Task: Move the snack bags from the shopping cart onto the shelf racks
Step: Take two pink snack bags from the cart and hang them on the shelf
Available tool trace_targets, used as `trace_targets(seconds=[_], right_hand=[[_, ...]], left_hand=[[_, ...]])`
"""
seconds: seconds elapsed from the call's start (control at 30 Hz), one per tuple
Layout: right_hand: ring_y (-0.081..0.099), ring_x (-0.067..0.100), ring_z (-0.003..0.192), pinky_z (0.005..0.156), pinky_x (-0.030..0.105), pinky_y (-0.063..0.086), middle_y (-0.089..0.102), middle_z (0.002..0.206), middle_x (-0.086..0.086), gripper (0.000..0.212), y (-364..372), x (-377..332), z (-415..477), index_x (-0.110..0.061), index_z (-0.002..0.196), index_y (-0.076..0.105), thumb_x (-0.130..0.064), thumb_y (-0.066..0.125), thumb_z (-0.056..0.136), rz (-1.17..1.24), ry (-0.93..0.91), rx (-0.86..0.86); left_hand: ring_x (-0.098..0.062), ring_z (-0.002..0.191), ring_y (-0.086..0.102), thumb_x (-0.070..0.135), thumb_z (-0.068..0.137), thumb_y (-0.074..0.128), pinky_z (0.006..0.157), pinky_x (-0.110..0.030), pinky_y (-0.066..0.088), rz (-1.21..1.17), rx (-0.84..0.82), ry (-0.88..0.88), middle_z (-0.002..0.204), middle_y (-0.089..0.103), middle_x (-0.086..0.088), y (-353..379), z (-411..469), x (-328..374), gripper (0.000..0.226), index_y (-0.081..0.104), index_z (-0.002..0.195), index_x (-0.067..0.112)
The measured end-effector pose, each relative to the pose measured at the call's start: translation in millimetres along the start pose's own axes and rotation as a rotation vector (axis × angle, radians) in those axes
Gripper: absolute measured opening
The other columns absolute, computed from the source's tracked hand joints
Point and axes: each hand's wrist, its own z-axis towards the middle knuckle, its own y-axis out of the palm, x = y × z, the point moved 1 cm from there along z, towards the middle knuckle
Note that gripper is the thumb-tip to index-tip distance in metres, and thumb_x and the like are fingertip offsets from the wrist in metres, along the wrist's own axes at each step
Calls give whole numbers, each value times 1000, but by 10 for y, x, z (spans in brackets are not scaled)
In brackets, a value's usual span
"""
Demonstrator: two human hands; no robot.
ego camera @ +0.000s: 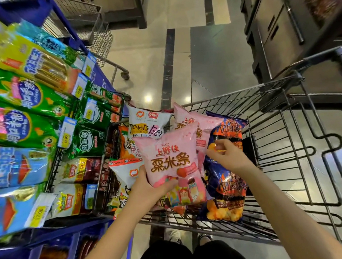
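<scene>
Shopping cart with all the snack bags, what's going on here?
A person stands over the wire shopping cart, which is parked beside stocked shelf racks. Their left hand grips a pink snack bag by its lower end, above the others. Their right hand reaches to a dark blue bag behind it, fingers curled at its edge; whether they grip it is unclear. Several bags lie in the cart.

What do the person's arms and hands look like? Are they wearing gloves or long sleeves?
No gloves and no long sleeves. The left hand and the right hand are both bare, and no sleeve shows anywhere up to the edge of the picture. I see no watch, bracelet or ring on either one.
</scene>
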Motion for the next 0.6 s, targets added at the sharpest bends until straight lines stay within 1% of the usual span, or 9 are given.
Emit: trace_targets(seconds=[0.07, 0.13, 0.2, 0.27, 0.3, 0.37, 0.43, 0.5, 0.6], right_hand=[[55, 19, 123, 95, 35, 47, 52, 143, 1, 88, 101, -1, 126, -16, 153, 35, -56, 74, 85, 9, 36, -35], [59, 18, 119, 95, 34, 50, 58, 137, -1, 95, 218, -3, 253, -15, 150, 37, -59, 80, 78, 97, 59, -55], [64, 9, 103, 80, 25, 54, 66, 123, -5, 81, 325, -44, 329, -17, 136, 47, -57, 84, 75, 182, 75, -71], [65, 3, 93, 64, 15, 49, 69, 114, -6, 57, 408, -69, 421, -21, 121, 56, -47, 85, 79, 222, 50, -72], [66, 3, 91, 62, 13, 48, 71, 110, -6, 45, 443, -72, 472, -23, 113, 61, -41, 86, 80, 231, 38, -67], [69, 8, 93, 67, 14, 51, 73, 105, -9, 35, 489, -98, 555, -29, 105, 64, -36, 87, 80, 269, 25, -62], [71, 12, 99, 82, 26, 58, 74, 112, -6, 56, 525, -96, 613, -28, 113, 63, -46, 93, 70, 315, 43, -71], [72, 16, 105, 93, 38, 59, 73, 121, -3, 82, 544, -21, 703, -25, 127, 62, -54, 96, 59, 342, 39, -79], [74, 18, 104, 93, 39, 60, 76, 117, -1, 63, 515, -112, 620, -21, 126, 66, -32, 94, 71, 409, 7, -81]], left_hand=[[-9, 112, 67, 51, 60, 95, 99, -42, 55, -58, 8, -12, 123, 68, 14, -82, -21, 54, 83, 47, 126, 44], [-9, 113, 68, 61, 52, 92, 102, -44, 54, -96, 24, -18, 123, 69, 16, -165, -37, 121, 89, 47, 127, 48], [-9, 113, 68, 64, 49, 90, 103, -45, 54, -147, 50, -43, 123, 70, 17, -236, -26, 155, 91, 46, 127, 50], [-7, 112, 69, 65, 49, 89, 103, -42, 54, -174, 57, -48, 123, 69, 16, -290, -39, 209, 92, 45, 128, 49], [-5, 111, 69, 64, 51, 90, 101, -38, 55, -184, 56, -50, 124, 69, 15, -310, -40, 225, 94, 44, 132, 47], [-2, 107, 68, 59, 59, 93, 90, -25, 54, -182, 61, -62, 125, 67, 14, -357, -48, 262, 97, 41, 139, 41], [-3, 107, 68, 59, 60, 94, 86, -23, 53, -181, 70, -77, 124, 67, 12, -415, -45, 273, 100, 39, 141, 36], [-7, 109, 69, 66, 51, 90, 94, -32, 55, -176, 77, -98, 126, 68, 10, -473, -40, 267, 111, 38, 143, 34], [-9, 110, 69, 67, 45, 87, 96, -35, 55, -179, 80, -106, 127, 67, 8, -551, -39, 291, 116, 37, 144, 32]])
